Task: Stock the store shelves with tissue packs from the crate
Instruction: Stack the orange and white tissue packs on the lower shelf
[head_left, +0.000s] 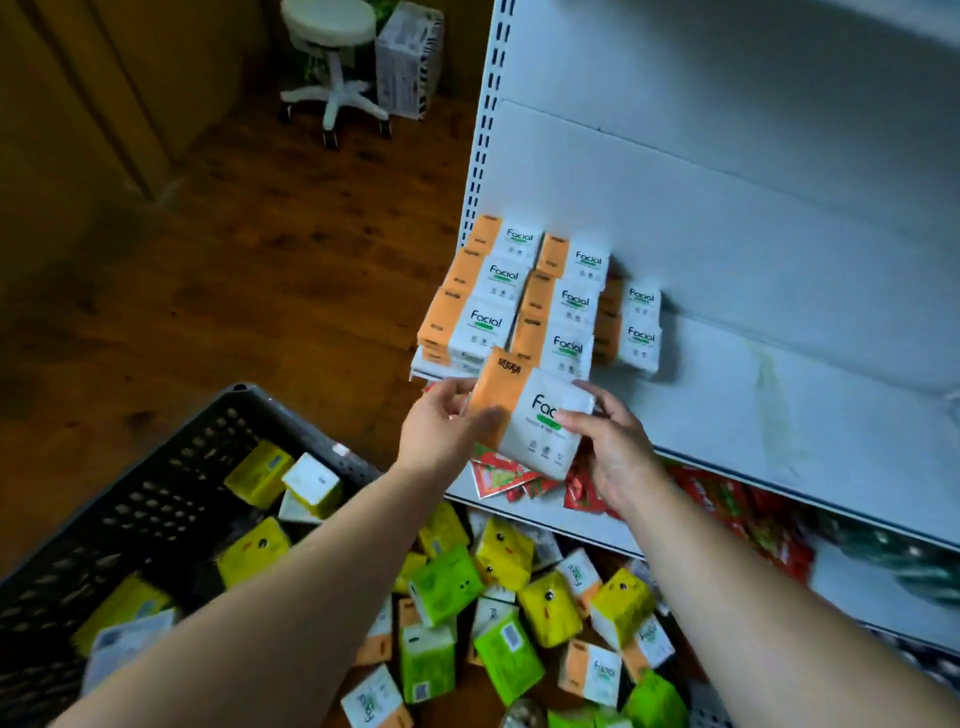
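Many yellow, green and orange tissue packs (498, 613) lie jumbled in the black crate (156, 499) nearest the camera. Beyond it, the left hand (441, 431) and right hand (613, 447) together grasp one orange-and-white pack (530, 410) at the white shelf's (779, 405) front edge. Farther left on that shelf, matching packs (540, 296) stand in rows.

The left hand (441, 421) covers the orange end of the held tissue pack (535, 415), and the right hand (613, 441) hides part of its printed word; both forearms screen packs in the crate (171, 457), whose wall runs off the edge at 8 o'clock; the shelf (779, 374) is cut off at 3 o'clock; the small print on the stacked packs (540, 301) is too fine to read; the red packets (727, 504) below are blurred.
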